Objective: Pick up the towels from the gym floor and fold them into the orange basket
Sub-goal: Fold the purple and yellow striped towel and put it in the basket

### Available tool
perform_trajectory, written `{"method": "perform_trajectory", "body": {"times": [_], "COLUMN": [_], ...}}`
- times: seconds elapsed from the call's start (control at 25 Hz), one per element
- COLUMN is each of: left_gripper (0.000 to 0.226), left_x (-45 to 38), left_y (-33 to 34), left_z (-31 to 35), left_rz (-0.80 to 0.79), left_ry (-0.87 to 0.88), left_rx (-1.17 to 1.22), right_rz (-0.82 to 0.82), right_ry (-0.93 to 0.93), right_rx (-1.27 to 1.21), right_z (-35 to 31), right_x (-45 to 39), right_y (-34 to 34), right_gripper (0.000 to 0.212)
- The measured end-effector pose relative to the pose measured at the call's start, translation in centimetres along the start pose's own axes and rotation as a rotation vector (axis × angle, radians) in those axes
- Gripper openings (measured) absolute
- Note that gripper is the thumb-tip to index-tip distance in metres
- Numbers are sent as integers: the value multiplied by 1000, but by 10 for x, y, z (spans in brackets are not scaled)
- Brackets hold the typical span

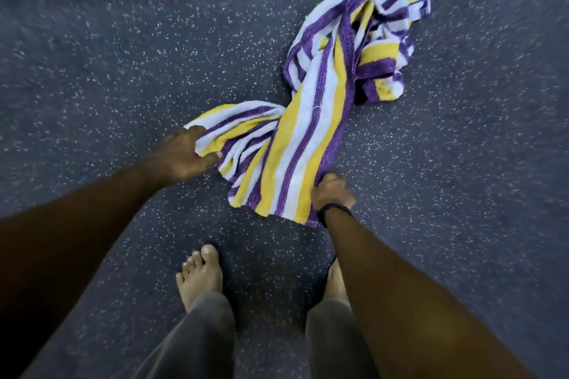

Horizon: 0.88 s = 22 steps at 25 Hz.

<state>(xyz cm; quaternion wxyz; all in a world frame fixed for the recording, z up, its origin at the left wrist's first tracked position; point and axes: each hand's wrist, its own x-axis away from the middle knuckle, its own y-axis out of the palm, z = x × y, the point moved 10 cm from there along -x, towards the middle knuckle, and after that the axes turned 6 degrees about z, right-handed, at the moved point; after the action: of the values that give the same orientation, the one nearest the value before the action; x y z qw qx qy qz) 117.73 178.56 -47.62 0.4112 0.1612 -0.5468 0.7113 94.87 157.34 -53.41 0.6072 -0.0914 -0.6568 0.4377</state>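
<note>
From the head camera, looking straight down, a striped towel (311,138) in purple, yellow and white lies crumpled on the dark speckled gym floor (107,55). Its far end is bunched and twisted into loose folds up toward the top right of the floor patch in view, while a flatter band of it runs down toward the person's feet.

The left hand (184,157) grips the towel's left corner, fingers curled over the top of the cloth and the thumb tucked beneath, so the fabric is pinched between them. The right hand (334,194) grips the near edge of the towel on its right side; its fingers are curled tightly into the cloth, knuckles up, and a dark wristband (334,209) circles the wrist just behind it. The two hands are well apart, with the near part of the towel spread between them.

Below the hands, the bare left foot (200,274) stands flat on the floor, toes pointing toward the towel. The right foot (334,280) is mostly hidden by the right forearm. Grey trouser legs (197,332) reach down to the ankles.

The floor toward the edges of the view is blurred.
</note>
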Motion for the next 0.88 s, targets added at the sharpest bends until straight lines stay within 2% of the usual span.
{"method": "perform_trajectory", "body": {"times": [0.16,0.28,0.36,0.44,0.56,0.76,0.88], "left_gripper": [63,45,58,69,68,69,79], "left_x": [27,66,101,139,206,352,457], "left_y": [-26,-74,-127,-198,-332,-542,-641], "left_z": [18,48,74,96,126,153,165], "left_rz": [-23,34,81,145,323,607,769], "left_ry": [18,23,9,-6,18,50,86], "left_rx": [72,88,81,101,172,299,332], "right_rz": [30,96,87,53,-6,-32,-58], "right_ry": [-171,-354,-559,-684,-794,-1024,-1225], "right_rx": [-485,-696,-760,-785,-840,-877,-848], "right_z": [-33,-61,-97,-134,-182,-253,-277], "right_x": [27,74,118,167,259,446,584], "right_y": [-48,-132,-213,-303,-438,-631,-714], "right_gripper": [8,15,12,10,10,29,42]}}
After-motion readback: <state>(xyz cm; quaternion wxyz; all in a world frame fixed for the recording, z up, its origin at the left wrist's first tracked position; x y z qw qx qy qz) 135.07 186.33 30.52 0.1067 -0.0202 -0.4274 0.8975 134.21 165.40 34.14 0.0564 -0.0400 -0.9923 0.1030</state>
